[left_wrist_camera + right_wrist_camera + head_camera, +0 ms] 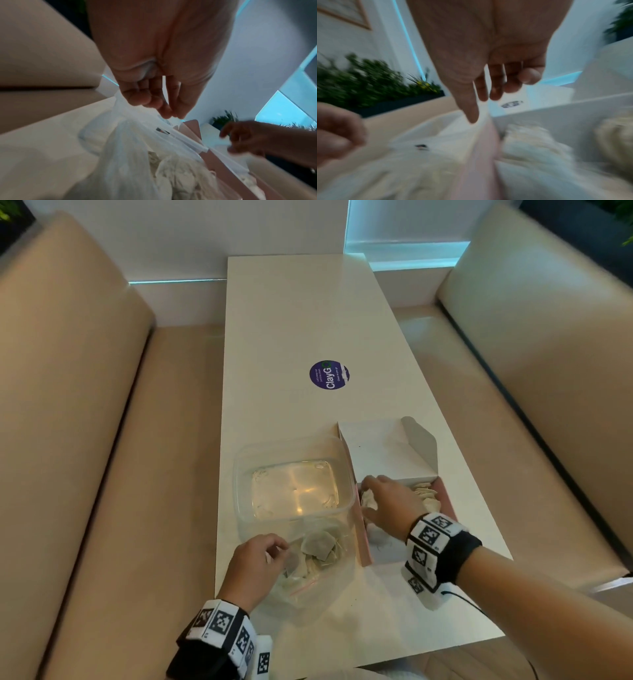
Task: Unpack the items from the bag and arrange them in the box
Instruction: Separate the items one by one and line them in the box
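Observation:
A clear zip bag (pixel 308 573) holding several tea bags (pixel 318 546) lies near the table's front edge. My left hand (pixel 279 549) pinches its open rim between thumb and forefinger, as the left wrist view shows (pixel 171 115). To its right stands a pink-sided box (pixel 361 529) with its white lid (pixel 387 453) folded back. Tea bags (pixel 426 494) lie inside it. My right hand (pixel 368 498) hovers over the box's left part with fingers spread and nothing in them. In the blurred right wrist view the hand (pixel 481 108) hangs above the pink wall (pixel 486 148).
A clear plastic container (pixel 239 474) sits just behind the bag, touching the box's left wall. A round purple sticker (pixel 329 374) marks the table's (pixel 291 337) middle. Beige benches (pixel 85 440) flank the narrow table on both sides.

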Demonstrator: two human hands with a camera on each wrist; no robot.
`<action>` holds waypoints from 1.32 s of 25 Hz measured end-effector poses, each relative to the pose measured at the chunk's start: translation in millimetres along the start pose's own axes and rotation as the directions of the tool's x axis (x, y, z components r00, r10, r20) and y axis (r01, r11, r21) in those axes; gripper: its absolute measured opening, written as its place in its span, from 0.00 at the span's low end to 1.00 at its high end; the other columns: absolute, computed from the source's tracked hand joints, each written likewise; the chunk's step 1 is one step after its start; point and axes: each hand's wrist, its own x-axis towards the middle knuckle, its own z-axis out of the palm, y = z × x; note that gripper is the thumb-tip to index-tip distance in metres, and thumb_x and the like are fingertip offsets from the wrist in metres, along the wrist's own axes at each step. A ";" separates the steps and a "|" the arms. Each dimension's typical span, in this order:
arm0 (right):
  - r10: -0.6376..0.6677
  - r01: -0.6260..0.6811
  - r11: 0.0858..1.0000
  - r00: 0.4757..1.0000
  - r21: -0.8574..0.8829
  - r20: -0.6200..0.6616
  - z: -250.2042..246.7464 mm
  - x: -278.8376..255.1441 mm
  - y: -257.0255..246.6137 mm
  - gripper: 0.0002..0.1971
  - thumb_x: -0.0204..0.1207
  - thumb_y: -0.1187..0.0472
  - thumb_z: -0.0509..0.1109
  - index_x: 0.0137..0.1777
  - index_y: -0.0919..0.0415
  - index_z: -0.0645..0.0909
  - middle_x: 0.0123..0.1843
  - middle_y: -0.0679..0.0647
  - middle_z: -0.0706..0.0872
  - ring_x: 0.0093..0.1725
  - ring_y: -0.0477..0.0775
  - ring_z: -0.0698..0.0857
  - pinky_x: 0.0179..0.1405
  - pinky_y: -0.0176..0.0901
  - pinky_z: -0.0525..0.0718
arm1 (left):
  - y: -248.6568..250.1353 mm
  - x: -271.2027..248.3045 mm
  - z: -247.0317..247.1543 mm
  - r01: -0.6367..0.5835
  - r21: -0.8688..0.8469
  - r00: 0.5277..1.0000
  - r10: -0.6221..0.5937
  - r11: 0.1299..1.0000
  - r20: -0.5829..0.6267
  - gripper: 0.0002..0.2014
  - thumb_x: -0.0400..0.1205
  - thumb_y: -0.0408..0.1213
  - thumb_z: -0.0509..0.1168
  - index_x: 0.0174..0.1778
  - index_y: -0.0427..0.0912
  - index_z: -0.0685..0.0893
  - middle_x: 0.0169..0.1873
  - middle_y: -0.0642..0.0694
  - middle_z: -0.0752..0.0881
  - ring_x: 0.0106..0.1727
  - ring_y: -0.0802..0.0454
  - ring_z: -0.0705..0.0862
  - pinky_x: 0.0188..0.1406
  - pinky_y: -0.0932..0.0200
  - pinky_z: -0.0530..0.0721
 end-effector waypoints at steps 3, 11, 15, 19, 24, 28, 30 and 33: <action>-0.223 0.220 0.975 0.960 0.034 0.167 35.0 -13.7 -45.2 0.13 0.78 0.62 0.64 0.62 0.57 0.78 0.59 0.55 0.82 0.58 0.55 0.80 0.62 0.50 0.81 | 1.9 3.2 16.0 -0.116 0.212 0.984 0.083 0.970 0.159 0.08 0.80 0.36 0.66 0.53 0.48 0.87 0.48 0.50 0.86 0.46 0.58 0.83 0.47 0.71 0.77; -0.149 0.240 0.930 0.938 -0.277 0.312 96.7 -1.8 -69.8 0.24 0.81 0.69 0.55 0.76 0.72 0.59 0.74 0.71 0.67 0.71 0.68 0.70 0.71 0.59 0.69 | -16.7 20.5 52.6 -0.092 0.529 0.945 -0.094 0.844 0.314 0.34 0.77 0.35 0.69 0.78 0.46 0.63 0.74 0.46 0.68 0.69 0.41 0.74 0.69 0.51 0.75; -0.156 0.248 0.933 0.933 -0.263 0.324 102.3 -4.9 -66.9 0.20 0.81 0.67 0.55 0.73 0.69 0.63 0.71 0.69 0.70 0.69 0.68 0.73 0.69 0.57 0.71 | -19.7 22.5 57.7 -0.065 0.590 0.949 -0.134 0.805 0.287 0.28 0.79 0.38 0.67 0.75 0.46 0.67 0.68 0.42 0.73 0.67 0.41 0.73 0.67 0.51 0.75; -0.153 0.210 0.966 0.935 -0.151 0.320 94.9 -0.6 -58.6 0.16 0.79 0.68 0.58 0.66 0.64 0.73 0.62 0.64 0.79 0.60 0.66 0.80 0.60 0.55 0.79 | -18.4 24.5 47.7 -0.022 0.461 0.965 -0.101 0.887 0.240 0.13 0.80 0.36 0.64 0.60 0.42 0.82 0.57 0.41 0.83 0.60 0.41 0.81 0.56 0.55 0.78; -0.071 -0.010 0.934 0.975 0.356 0.212 78.4 -0.3 -45.6 0.09 0.70 0.65 0.69 0.51 0.59 0.82 0.49 0.59 0.86 0.50 0.59 0.84 0.52 0.52 0.85 | -15.1 15.4 25.8 0.075 0.066 0.989 -0.082 0.995 0.120 0.08 0.80 0.32 0.64 0.52 0.42 0.85 0.44 0.49 0.85 0.48 0.49 0.83 0.42 0.65 0.73; 0.051 -0.208 0.624 0.973 0.753 0.227 61.0 -6.0 -40.4 0.08 0.72 0.68 0.72 0.51 0.63 0.80 0.42 0.57 0.83 0.40 0.55 0.85 0.33 0.45 0.88 | -16.9 9.6 10.3 0.114 -0.174 0.993 -0.115 0.978 0.006 0.06 0.80 0.35 0.67 0.44 0.52 0.82 0.41 0.54 0.85 0.45 0.53 0.83 0.38 0.65 0.77; 0.063 -0.264 0.462 0.962 0.846 0.266 55.6 -9.6 -39.5 0.10 0.72 0.70 0.72 0.54 0.66 0.80 0.43 0.58 0.84 0.40 0.54 0.86 0.32 0.44 0.89 | -19.5 6.2 5.8 0.132 -0.240 0.989 -0.145 0.962 -0.040 0.05 0.80 0.37 0.69 0.45 0.53 0.82 0.40 0.54 0.86 0.43 0.56 0.83 0.35 0.66 0.76; 0.068 -0.343 0.262 0.939 0.902 0.337 53.3 -12.4 -40.3 0.11 0.73 0.71 0.71 0.54 0.64 0.79 0.45 0.59 0.85 0.40 0.54 0.87 0.32 0.42 0.89 | -24.4 2.2 5.5 0.181 -0.390 0.973 -0.221 0.903 -0.061 0.04 0.78 0.35 0.70 0.46 0.49 0.84 0.37 0.49 0.86 0.39 0.50 0.83 0.36 0.61 0.79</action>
